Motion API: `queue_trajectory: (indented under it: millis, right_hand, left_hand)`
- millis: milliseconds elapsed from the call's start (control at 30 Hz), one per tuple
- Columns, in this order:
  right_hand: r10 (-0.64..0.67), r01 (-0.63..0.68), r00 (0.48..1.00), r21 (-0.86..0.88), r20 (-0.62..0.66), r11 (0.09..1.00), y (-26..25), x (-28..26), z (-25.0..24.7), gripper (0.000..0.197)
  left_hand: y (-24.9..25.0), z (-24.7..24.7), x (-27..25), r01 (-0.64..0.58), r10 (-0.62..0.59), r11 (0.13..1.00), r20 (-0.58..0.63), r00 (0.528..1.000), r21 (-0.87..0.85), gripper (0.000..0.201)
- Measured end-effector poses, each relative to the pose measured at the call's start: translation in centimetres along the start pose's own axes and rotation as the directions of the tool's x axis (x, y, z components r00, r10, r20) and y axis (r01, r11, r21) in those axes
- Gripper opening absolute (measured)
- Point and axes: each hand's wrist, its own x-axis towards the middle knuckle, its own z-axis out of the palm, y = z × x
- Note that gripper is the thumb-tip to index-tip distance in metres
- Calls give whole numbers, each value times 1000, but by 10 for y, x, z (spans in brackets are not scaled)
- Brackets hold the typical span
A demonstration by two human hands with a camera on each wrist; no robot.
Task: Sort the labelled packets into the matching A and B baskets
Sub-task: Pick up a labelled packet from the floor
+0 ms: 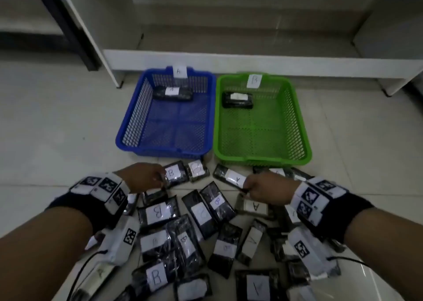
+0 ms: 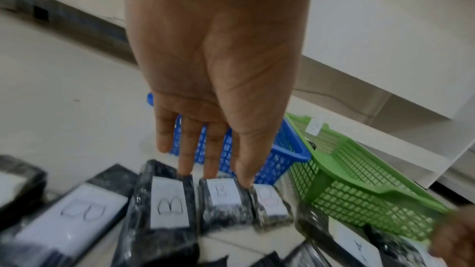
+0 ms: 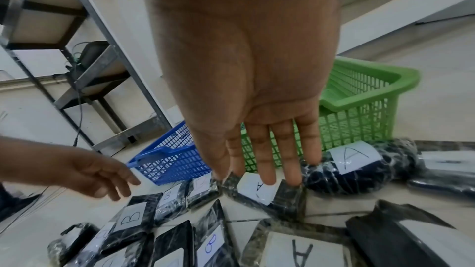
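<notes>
A blue basket (image 1: 124, 129) tagged A and a green basket (image 1: 307, 140) tagged B stand side by side on the floor, one black packet in each. Black packets with white A or B labels lie in a heap in front of them. My left hand (image 1: 161, 177) reaches to a B packet (image 1: 175, 173); its straight fingers (image 2: 213, 170) touch that B packet's (image 2: 223, 195) far edge. My right hand (image 1: 246, 185) lies on an A packet (image 1: 233, 176), its straight fingertips (image 3: 267, 178) resting on the label of the A packet (image 3: 257, 189). Neither packet is lifted.
White shelving (image 1: 229, 60) runs just behind the baskets, with a dark metal rack leg (image 1: 68, 26) at the left. Several more packets cover the floor under and between my forearms. Bare tile (image 1: 57, 117) lies left of the blue basket and right of the green one.
</notes>
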Motion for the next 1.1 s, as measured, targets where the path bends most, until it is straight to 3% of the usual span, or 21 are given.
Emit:
queue_trajectory:
  millis: [200, 333, 467, 600, 767, 867, 967, 1100]
  right_hand:
    - [70, -79, 986, -57, -149, 995, 24, 7, 22, 37]
    - [-62, -16, 975, -346, -213, 938, 32, 12, 53, 56]
    - [-60, -43, 976, -452, -210, 891, 24, 20, 66, 54]
    - [-12, -83, 980, -458, -201, 885, 15, 28, 74, 52]
    - [0, -98, 975, -430, -223, 897, 16, 30, 75, 53]
    - [-15, -64, 978, -372, -207, 926, 21, 27, 75, 61]
    - [-78, 9, 983, -382, -167, 924, 23, 23, 76, 57]
    - [-138, 76, 974, -320, -177, 944, 22, 19, 76, 44]
  left_hand:
    - [25, 43, 17, -132, 132, 991, 23, 991, -23, 39]
    - [35, 51, 28, -207, 203, 976, 68, 977, 62, 36]
    - [44, 48, 31, -189, 193, 981, 136, 972, -43, 35]
    - [43, 55, 29, -177, 191, 980, 188, 963, -87, 36]
    - [37, 65, 20, -180, 199, 980, 325, 925, -86, 59]
    - [38, 70, 16, -230, 200, 972, 353, 914, 46, 68]
    - [42, 76, 17, -311, 243, 935, 334, 911, 168, 62]
    - [40, 80, 15, -342, 295, 918, 231, 927, 200, 44]
